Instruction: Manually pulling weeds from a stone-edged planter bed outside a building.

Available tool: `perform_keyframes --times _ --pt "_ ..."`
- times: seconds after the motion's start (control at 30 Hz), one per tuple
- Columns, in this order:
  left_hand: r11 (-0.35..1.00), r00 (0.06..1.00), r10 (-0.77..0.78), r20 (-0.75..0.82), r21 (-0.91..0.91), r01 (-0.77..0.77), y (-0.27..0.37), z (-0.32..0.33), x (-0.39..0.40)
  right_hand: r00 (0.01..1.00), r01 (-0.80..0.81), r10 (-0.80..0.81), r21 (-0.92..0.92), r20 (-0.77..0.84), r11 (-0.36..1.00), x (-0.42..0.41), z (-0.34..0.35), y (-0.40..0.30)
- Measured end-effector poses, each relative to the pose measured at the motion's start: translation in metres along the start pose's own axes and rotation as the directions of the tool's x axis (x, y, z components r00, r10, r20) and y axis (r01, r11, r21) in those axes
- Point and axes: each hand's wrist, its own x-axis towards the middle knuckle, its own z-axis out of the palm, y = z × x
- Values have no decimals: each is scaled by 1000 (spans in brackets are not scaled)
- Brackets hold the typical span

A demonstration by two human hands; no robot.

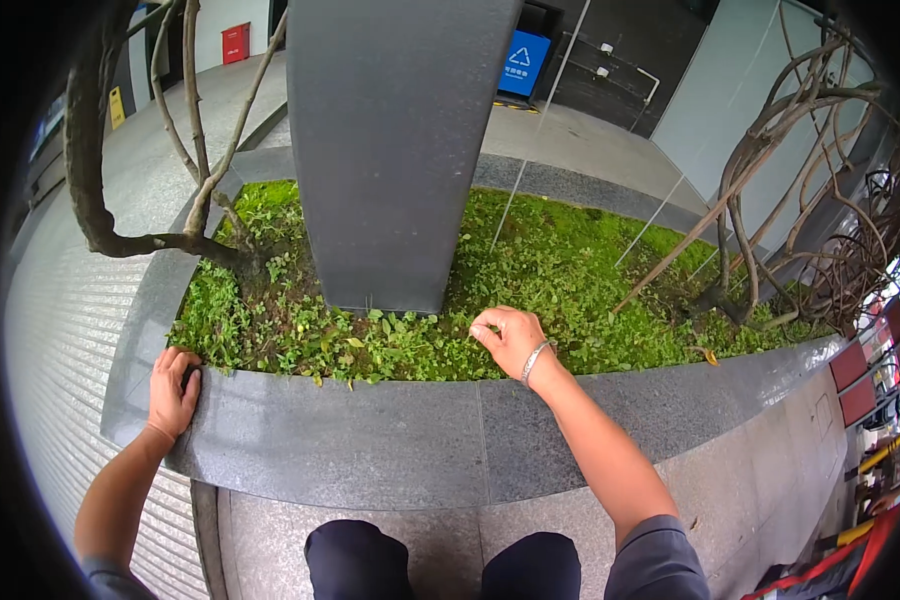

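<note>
My right hand, with a silver bracelet at its wrist, hovers over the front of a planting bed of moss and small leafy weeds. Its thumb and index fingertips meet in a pinch; nothing shows between them. My left hand rests at the left front corner of the grey stone border, fingers bent toward the greenery. A dark patch lies between that thumb and the fingers, and I cannot make out what it is. Low weeds grow between the border and a dark square pillar.
A bare woody trunk rises at the left, and tangled vine stems stand at the right with a slanting stick. Thin wires run up from the bed. My knees are close to the border. Behind stands a blue recycling bin.
</note>
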Motion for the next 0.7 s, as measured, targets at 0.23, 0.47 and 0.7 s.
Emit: perform_keyframes --times 0.23,0.47,0.7 --pt "999 999 -33 13 -1 33 3 -6 -1 978 149 -178 -224 -112 963 16 52 -5" --pt "1000 1000 -4 3 -20 4 2 -6 3 991 37 -88 -425 -101 904 29 73 -27" --pt "1000 1000 -16 13 2 16 -2 -7 -1 901 280 -331 -205 -282 938 26 71 -23"
